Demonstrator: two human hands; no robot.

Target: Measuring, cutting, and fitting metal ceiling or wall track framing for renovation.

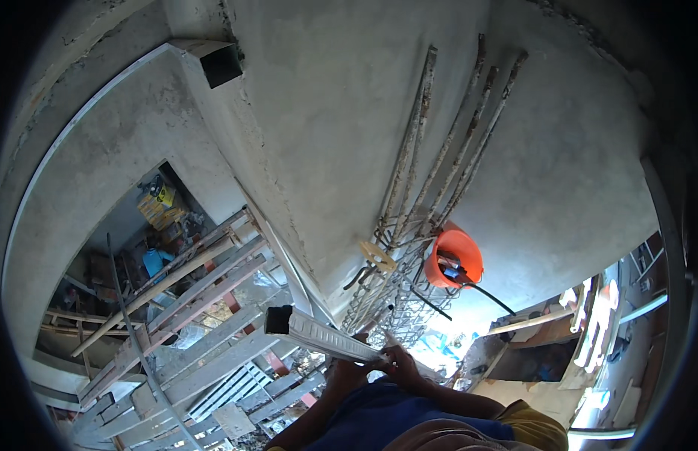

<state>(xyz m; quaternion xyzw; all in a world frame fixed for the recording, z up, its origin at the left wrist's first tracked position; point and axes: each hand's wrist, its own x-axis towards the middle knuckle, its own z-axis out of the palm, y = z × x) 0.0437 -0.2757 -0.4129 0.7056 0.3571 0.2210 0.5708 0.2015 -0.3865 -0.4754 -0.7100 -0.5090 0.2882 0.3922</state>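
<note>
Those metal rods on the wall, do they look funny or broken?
Yes. The rods are rusty, caked with cement and crooked, splaying apart instead of running straight. Both hands grip a hollow metal bar, which looks fine.

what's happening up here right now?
A person holds a long pale metal channel in both hands: left hand, right hand. Its open end points up and left. Behind it, a cage of steel bars rises against a concrete wall, with an orange bucket hung on it. Wooden planks lie below left.
</note>
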